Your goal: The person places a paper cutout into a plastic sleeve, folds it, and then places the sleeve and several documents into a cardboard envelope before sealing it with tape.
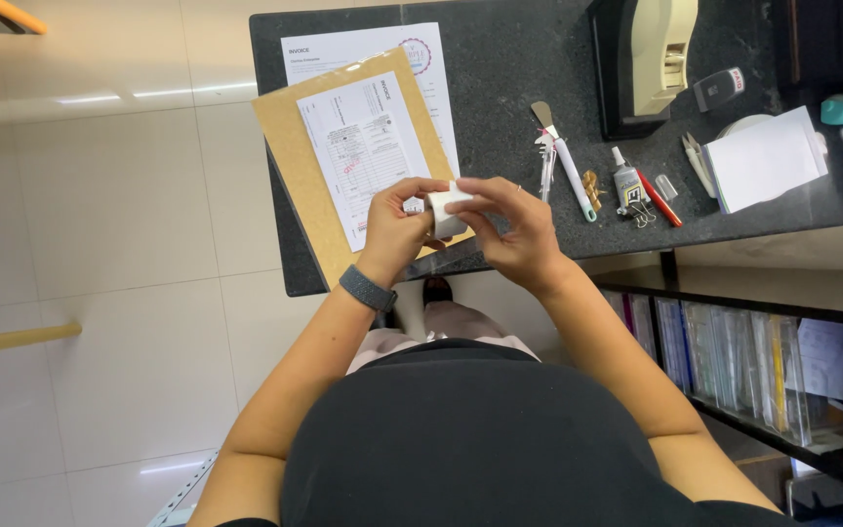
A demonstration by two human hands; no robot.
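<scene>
Head view: the left hand (394, 226) and the right hand (511, 226) both grip a small white roll (444, 210), fingers closed on it from either side. The roll is held just above the near edge of the dark surface (509, 88), over a brown envelope (290, 146) bearing a printed form (363, 146). A white-handled knife (566, 161) lies just right of the hands.

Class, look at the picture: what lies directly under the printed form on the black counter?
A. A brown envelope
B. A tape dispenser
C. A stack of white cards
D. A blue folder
A: the printed form rests on a brown envelope, whose edges show around it on the counter, just beyond the left hand and right hand holding a small white roll.
</scene>
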